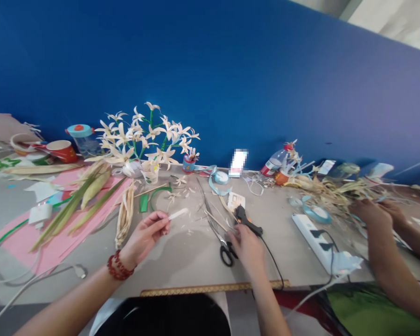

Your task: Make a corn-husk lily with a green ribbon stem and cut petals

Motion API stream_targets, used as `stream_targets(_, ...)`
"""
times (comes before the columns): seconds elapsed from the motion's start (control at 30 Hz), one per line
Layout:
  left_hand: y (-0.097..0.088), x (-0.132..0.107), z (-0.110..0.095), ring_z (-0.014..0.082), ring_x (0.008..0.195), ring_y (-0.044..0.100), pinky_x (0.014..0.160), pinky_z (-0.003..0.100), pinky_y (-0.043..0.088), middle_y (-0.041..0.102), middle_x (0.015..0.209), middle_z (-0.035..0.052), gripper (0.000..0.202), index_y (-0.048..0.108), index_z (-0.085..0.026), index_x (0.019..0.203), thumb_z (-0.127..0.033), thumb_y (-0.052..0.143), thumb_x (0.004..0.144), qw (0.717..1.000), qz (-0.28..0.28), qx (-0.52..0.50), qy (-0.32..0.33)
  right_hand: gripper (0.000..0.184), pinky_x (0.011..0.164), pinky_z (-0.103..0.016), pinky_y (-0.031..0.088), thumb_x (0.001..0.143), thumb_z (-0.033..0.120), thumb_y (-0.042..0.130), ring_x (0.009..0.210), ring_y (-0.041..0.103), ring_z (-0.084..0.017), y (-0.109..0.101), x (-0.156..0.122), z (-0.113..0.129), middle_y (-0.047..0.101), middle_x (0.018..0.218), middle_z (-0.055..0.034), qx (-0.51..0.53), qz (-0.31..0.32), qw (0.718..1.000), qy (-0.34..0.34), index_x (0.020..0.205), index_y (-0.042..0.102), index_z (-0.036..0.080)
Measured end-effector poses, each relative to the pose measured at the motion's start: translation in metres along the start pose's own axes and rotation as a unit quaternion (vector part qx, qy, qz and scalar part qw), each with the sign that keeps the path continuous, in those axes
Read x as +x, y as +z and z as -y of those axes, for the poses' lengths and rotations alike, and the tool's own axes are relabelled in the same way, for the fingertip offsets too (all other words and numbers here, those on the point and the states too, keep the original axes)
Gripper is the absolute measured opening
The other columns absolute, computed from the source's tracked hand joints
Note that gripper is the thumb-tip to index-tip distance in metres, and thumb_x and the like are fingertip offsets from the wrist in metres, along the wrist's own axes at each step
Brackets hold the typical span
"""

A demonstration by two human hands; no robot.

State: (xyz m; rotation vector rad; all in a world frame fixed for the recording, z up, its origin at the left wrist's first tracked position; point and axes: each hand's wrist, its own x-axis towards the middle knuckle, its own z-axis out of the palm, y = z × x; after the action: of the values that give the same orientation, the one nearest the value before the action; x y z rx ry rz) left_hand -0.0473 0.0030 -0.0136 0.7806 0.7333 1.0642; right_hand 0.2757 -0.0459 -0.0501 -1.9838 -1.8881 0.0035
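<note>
My left hand (150, 229) is closed in a pinch on a pale husk petal (178, 213), which points right above the table. A red bead bracelet (118, 266) circles that wrist. My right hand (248, 245) reaches down over the black-handled scissors (227, 255), its thumb and forefinger apart; its other fingers are partly hidden, and whether it touches the handle is unclear. Just beyond it lies a black glue gun (247, 220). Thin sticks (215, 219) and wires lie across the scissors' blades. Small white scraps are scattered between my hands.
White husk flowers (150, 135) stand in cups at the back. Husk leaves (91, 196) lie on pink paper (17, 238) at left. Blue ribbon (221, 177) and a phone (238, 162) are behind. On the right, a power strip (311, 240) lies near another person's hands (374, 214).
</note>
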Motion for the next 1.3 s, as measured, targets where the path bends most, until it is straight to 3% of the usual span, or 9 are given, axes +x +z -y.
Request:
stream_targets(0.13, -0.003, 0.001, -0.002, 0.0090, 0.063, 0.053, 0.063, 0.020, 0.042, 0.059, 0.067, -0.0010, 0.015, 0.062, -0.015, 0.080, -0.027, 0.072, 0.079, 1.000, -0.006, 0.019, 0.009, 0.018, 0.072, -0.029, 0.045, 0.090, 0.025, 0.048, 0.082, 0.063, -0.023, -0.002, 0.005, 0.001, 0.066, 0.082, -0.0083, 0.009, 0.024, 0.998, -0.049, 0.080, 0.061, 0.019)
stream_targets(0.37, -0.001, 0.009, -0.005, 0.0085, 0.062, 0.053, 0.061, 0.019, 0.042, 0.061, 0.066, -0.0013, 0.017, 0.062, -0.016, 0.080, -0.028, 0.074, 0.077, 0.999, -0.021, 0.013, 0.021, 0.023, 0.068, -0.031, 0.042, 0.089, 0.023, 0.044, 0.076, 0.060, -0.023, -0.003, 0.020, 0.001, 0.063, 0.077, -0.0089, 0.009, -0.006, 0.999, -0.032, 0.075, 0.061, 0.018)
stream_targets(0.5, 0.005, 0.017, -0.002, 0.0090, 0.064, 0.055, 0.064, 0.020, 0.044, 0.064, 0.071, 0.0002, 0.016, 0.063, -0.016, 0.083, -0.028, 0.073, 0.078, 1.000, 0.001, 0.003, 0.024, 0.024, 0.065, -0.030, 0.042, 0.092, 0.033, 0.047, 0.068, 0.058, -0.020, -0.008, 0.031, 0.029, 0.064, 0.081, -0.0077, 0.154, 0.012, 0.988, -0.022, 0.082, 0.063, 0.018)
stream_targets(0.63, 0.013, 0.022, 0.004, 0.0097, 0.065, 0.055, 0.067, 0.022, 0.044, 0.064, 0.077, 0.0005, 0.016, 0.064, -0.017, 0.085, -0.028, 0.073, 0.077, 0.999, -0.002, 0.012, 0.041, 0.024, 0.065, -0.028, 0.042, 0.089, 0.040, 0.056, 0.070, 0.057, -0.018, -0.003, 0.042, 0.083, 0.064, 0.079, -0.0040, 0.391, 0.103, 0.913, -0.050, 0.082, 0.066, 0.019)
stream_targets(0.73, 0.017, 0.023, 0.010, 0.0104, 0.066, 0.052, 0.066, 0.022, 0.043, 0.059, 0.074, -0.0003, 0.016, 0.065, -0.017, 0.084, -0.029, 0.073, 0.078, 0.995, -0.010, 0.053, 0.079, 0.025, 0.060, -0.025, 0.043, 0.084, 0.042, 0.063, 0.062, 0.052, -0.014, 0.010, 0.047, 0.120, 0.061, 0.073, 0.0001, 0.567, 0.147, 0.811, 0.000, 0.093, 0.066, 0.019)
stream_targets(0.83, 0.015, 0.022, 0.016, 0.0110, 0.066, 0.049, 0.066, 0.023, 0.042, 0.058, 0.076, 0.0005, 0.017, 0.066, -0.016, 0.081, -0.031, 0.072, 0.077, 0.988, -0.017, 0.101, 0.116, 0.026, 0.054, -0.023, 0.039, 0.082, 0.044, 0.066, 0.056, 0.047, -0.011, 0.019, 0.049, 0.141, 0.054, 0.067, 0.0026, 0.640, 0.111, 0.759, 0.039, 0.079, 0.060, 0.018)
stream_targets(0.97, 0.010, 0.021, 0.019, 0.0134, 0.074, 0.052, 0.071, 0.025, 0.043, 0.060, 0.084, 0.0028, 0.018, 0.066, -0.016, 0.083, -0.032, 0.071, 0.078, 0.982, 0.001, 0.137, 0.129, 0.027, 0.053, -0.022, 0.037, 0.085, 0.042, 0.061, 0.056, 0.045, -0.011, 0.020, 0.052, 0.144, 0.053, 0.066, 0.0026, 0.624, 0.103, 0.774, 0.029, 0.073, 0.056, 0.019)
stream_targets(1.17, 0.003, 0.023, 0.017, 0.0189, 0.084, 0.055, 0.078, 0.030, 0.045, 0.061, 0.088, 0.0058, 0.020, 0.065, -0.017, 0.091, -0.035, 0.066, 0.082, 0.952, 0.066, 0.252, 0.159, 0.013, 0.060, -0.024, 0.036, 0.088, 0.027, 0.055, 0.067, 0.051, -0.015, 0.009, 0.048, 0.136, 0.059, 0.073, -0.0002, 0.425, 0.120, 0.889, -0.119, 0.080, 0.063, 0.019)
stream_targets(1.3, 0.001, 0.024, 0.018, 0.0199, 0.087, 0.055, 0.081, 0.030, 0.045, 0.061, 0.090, 0.0065, 0.018, 0.065, -0.017, 0.090, -0.034, 0.065, 0.083, 0.950, 0.079, 0.254, 0.161, 0.013, 0.063, -0.025, 0.036, 0.089, 0.020, 0.054, 0.067, 0.054, -0.015, 0.003, 0.044, 0.135, 0.062, 0.074, -0.0012, 0.302, 0.115, 0.926, -0.197, 0.083, 0.065, 0.020)
